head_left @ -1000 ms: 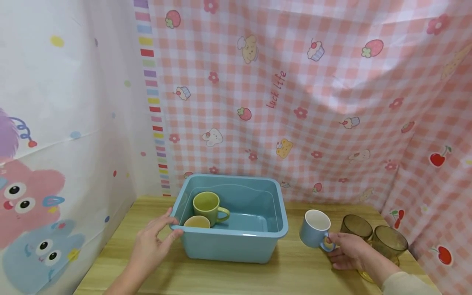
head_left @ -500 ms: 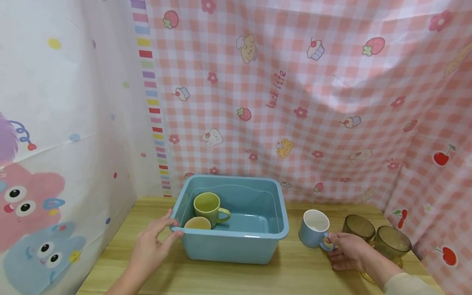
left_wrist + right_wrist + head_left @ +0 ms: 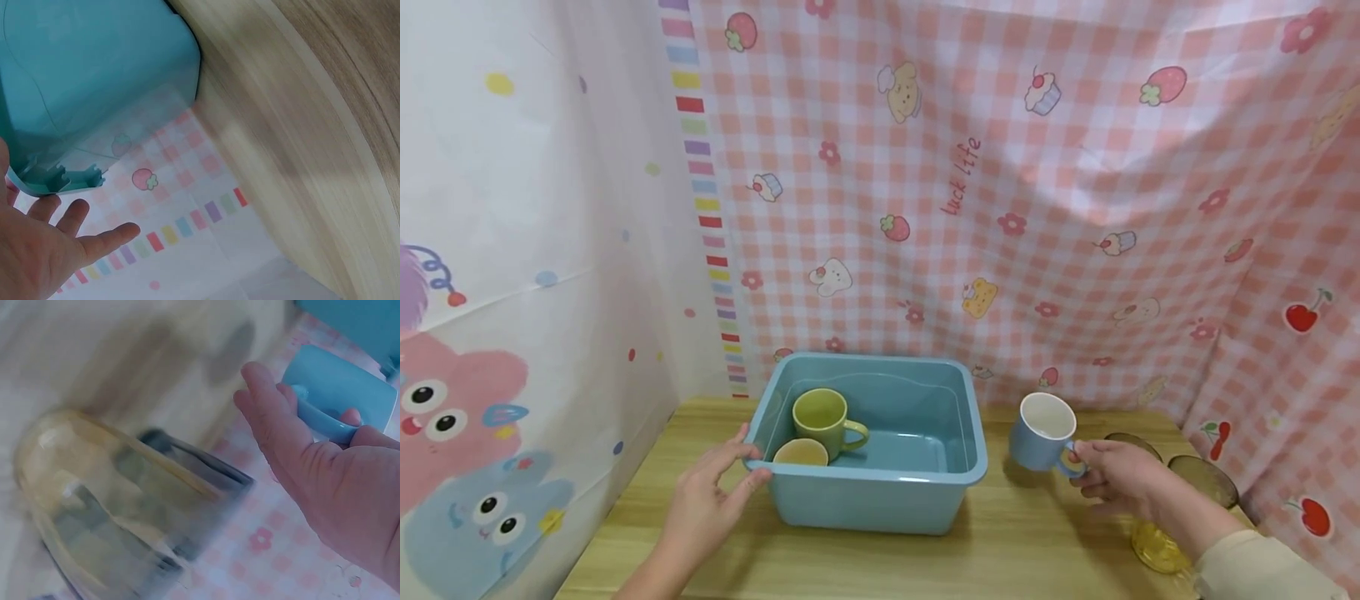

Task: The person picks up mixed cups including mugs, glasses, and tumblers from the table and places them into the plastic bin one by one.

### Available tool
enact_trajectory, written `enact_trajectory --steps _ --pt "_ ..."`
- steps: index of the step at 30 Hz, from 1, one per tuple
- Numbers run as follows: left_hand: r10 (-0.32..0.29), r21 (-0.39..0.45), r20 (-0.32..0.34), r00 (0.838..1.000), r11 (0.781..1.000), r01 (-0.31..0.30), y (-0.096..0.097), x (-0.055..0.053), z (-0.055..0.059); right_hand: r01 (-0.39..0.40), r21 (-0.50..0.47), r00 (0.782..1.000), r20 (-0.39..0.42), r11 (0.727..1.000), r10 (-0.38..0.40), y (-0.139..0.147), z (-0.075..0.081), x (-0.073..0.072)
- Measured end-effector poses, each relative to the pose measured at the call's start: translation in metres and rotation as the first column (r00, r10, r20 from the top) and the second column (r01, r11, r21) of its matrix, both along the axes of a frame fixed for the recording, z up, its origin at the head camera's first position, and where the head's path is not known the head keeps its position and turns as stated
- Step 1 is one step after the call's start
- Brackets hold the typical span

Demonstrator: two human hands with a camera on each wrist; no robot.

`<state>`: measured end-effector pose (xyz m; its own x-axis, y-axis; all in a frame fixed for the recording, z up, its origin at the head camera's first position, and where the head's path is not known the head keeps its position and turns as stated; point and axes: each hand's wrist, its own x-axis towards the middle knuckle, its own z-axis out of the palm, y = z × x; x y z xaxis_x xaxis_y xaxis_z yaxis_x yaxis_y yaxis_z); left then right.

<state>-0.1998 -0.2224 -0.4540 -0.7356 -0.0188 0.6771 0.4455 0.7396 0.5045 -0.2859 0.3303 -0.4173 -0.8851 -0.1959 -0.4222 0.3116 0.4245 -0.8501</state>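
Observation:
My right hand [image 3: 1123, 479] holds a light blue mug [image 3: 1033, 446] with a white inside by its handle, above the table to the right of the bin. The right wrist view shows the mug [image 3: 344, 394] with fingers and thumb at its handle. With thumb and index finger, my left hand [image 3: 711, 500] grips the near left corner of a blue plastic bin [image 3: 868, 500]. The other fingers of that hand [image 3: 47, 244] spread below the rim in the left wrist view. Inside the bin, at its left, stand a green mug [image 3: 823, 421] and a yellowish cup [image 3: 801, 452], mostly hidden by the front wall.
Two amber glass cups stand right of the bin, partly behind my right forearm; one glass cup [image 3: 1206, 479] shows its rim. Close by in the right wrist view is a blurred amber glass [image 3: 81, 469]. A checked pink cloth [image 3: 925, 275] hangs behind the wooden table [image 3: 1000, 550].
My right hand has lifted the blue mug off the table, slightly up and away from me. The left hand and the bin have stayed in place.

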Motion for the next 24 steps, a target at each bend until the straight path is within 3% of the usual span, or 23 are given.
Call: enact_trajectory --steps 10,16,24 --pt "0.015 0.009 0.048 0.999 1.0 -0.015 -0.003 -0.003 -0.002 -0.078 0.048 0.995 -0.063 0.996 0.081 0.002 0.054 -0.004" --pt "0.005 0.02 0.063 0.998 1.0 -0.006 -0.001 -0.002 -0.002 -0.08 0.037 0.993 -0.079 0.996 0.082 -0.003 0.081 -0.005" --pt "-0.005 0.031 0.06 0.998 1.0 0.003 -0.001 -0.002 0.001 -0.103 0.098 0.986 -0.123 0.99 0.115 -0.013 0.114 -0.006"
